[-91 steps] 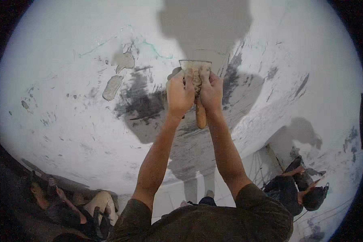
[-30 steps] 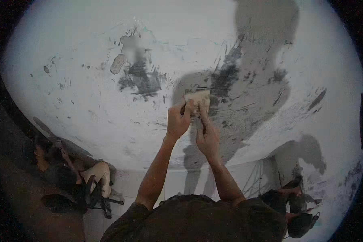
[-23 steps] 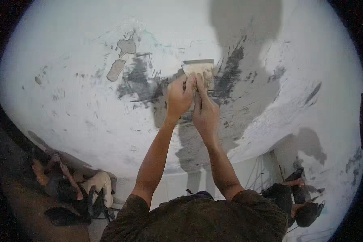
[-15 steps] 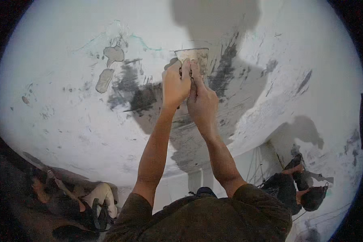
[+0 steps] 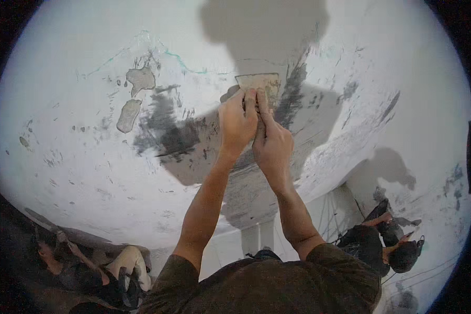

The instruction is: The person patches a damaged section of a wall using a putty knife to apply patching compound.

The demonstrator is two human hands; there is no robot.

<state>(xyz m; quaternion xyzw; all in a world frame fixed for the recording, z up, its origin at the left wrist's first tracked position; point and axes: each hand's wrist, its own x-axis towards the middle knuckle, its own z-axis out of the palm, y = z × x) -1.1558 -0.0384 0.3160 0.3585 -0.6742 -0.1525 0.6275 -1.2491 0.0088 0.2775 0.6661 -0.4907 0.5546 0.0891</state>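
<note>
Gripping scraper (image 5: 259, 82) with closed-up fingers of left hand (image 5: 237, 121) and right hand (image 5: 273, 149); apparently scraping or smoothing patchy wall (image 5: 97, 157); probably needing even edge pressure next.

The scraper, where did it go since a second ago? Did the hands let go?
The scraper moved up the wall, and the left hand and right hand went up with it. Both hands are still on it, and the wall's grey patches look the same.
</note>
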